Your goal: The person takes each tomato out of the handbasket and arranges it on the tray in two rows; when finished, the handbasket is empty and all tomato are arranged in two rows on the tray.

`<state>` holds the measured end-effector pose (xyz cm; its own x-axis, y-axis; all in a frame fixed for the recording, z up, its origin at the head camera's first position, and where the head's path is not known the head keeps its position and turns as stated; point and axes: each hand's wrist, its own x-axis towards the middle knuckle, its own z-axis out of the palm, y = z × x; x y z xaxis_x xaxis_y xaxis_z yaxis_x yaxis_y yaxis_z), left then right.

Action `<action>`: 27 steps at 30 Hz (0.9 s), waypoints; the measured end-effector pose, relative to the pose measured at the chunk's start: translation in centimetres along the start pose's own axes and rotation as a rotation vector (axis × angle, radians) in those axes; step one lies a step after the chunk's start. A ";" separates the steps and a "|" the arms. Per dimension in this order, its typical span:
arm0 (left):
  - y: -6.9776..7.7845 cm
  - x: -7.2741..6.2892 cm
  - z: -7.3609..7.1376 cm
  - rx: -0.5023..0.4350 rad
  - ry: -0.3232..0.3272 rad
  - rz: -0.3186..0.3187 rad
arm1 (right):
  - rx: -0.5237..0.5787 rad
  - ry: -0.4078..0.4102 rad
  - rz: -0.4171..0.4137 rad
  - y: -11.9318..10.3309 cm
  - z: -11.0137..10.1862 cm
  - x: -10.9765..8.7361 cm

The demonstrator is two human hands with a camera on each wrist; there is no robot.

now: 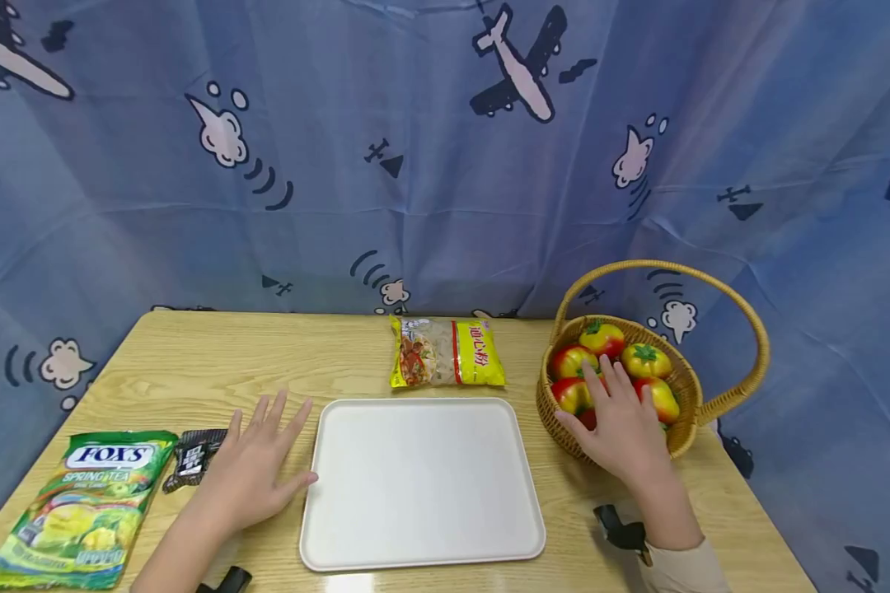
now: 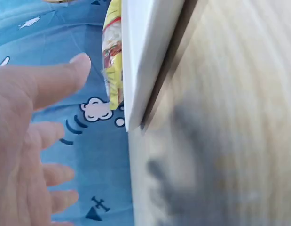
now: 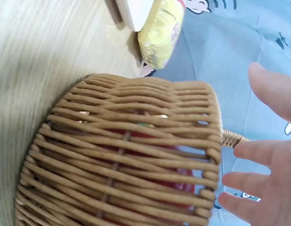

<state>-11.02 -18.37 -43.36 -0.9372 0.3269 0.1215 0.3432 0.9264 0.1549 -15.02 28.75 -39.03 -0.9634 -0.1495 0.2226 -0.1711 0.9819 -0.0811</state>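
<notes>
A green FOX'S bag [image 1: 89,511] lies flat on the wood-grain desk [image 1: 230,354], well to the left of the white tray [image 1: 423,486]. Just off the tray's left edge hovers a person's left hand [image 1: 255,473], palm down, fingers spread wide and holding nothing; the left wrist view shows its thumb apart from the tray. Beyond that hand, also left of the tray, sits a small black packet [image 1: 191,457], partly hidden by the hand in the head view.

To the tray's right, the right hand [image 1: 623,420] reaches over the near rim of a wicker basket [image 1: 684,387], fingers spread and gripping nothing. Red-and-yellow fruits [image 1: 647,359] fill the basket to the tray's far right; whether a fingertip touches one cannot be told.

The step in hand looks like a reach, with no grasp yet made. Taking a fruit would call for lowering the right hand inside the rim and curling its fingers around one. Just behind the tray rests a yellow food bag [image 1: 445,352], before a blue airplane-print curtain [image 1: 415,189].
</notes>
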 end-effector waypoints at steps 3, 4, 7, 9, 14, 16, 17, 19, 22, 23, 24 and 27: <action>0.2 -0.3 0.7 -0.105 -0.030 0.040 | 0.056 -0.002 -0.004 0.2 -0.3 -0.1; 0.3 -0.4 0.9 -0.147 -0.046 0.053 | 0.076 -0.008 -0.003 0.2 -0.5 -0.1; 0.3 -0.6 1.5 -0.272 -0.098 0.095 | 0.119 -0.018 0.008 0.5 -0.9 -0.1; 0.2 -0.6 1.8 -0.332 -0.124 0.122 | 0.141 -0.028 0.017 0.6 -1.2 0.0; -0.1 -0.3 2.2 -0.421 -0.166 0.155 | 0.185 -0.027 0.022 0.9 -2.1 0.4; -0.2 -0.1 2.3 -0.444 -0.174 0.163 | 0.199 -0.018 0.016 1.1 -2.4 0.6; -0.3 -0.1 2.4 -0.450 -0.176 0.166 | 0.208 -0.015 0.016 1.2 -2.6 0.6; -0.6 0.0 2.5 -0.464 -0.183 0.169 | 0.222 -0.019 0.019 1.3 -3.1 0.8; -1.0 0.0 3.0 -0.484 -0.191 0.157 | 0.246 -0.030 0.028 1.6 -3.8 1.1; -1.2 0.0 3.2 -0.487 -0.194 0.154 | 0.249 -0.033 0.031 1.7 -4.0 1.3; -1.3 -0.1 3.4 -0.494 -0.195 0.152 | 0.253 -0.037 0.031 1.8 -4.3 1.5; -1.8 -0.2 4.1 -0.506 -0.187 0.145 | 0.267 -0.042 0.016 2.4 -5.0 2.2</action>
<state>-11.69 -19.35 -47.70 -0.8573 0.5148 0.0082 0.4135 0.6790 0.6067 -16.56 31.34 -33.89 -0.9732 -0.1440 0.1792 -0.1985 0.9196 -0.3389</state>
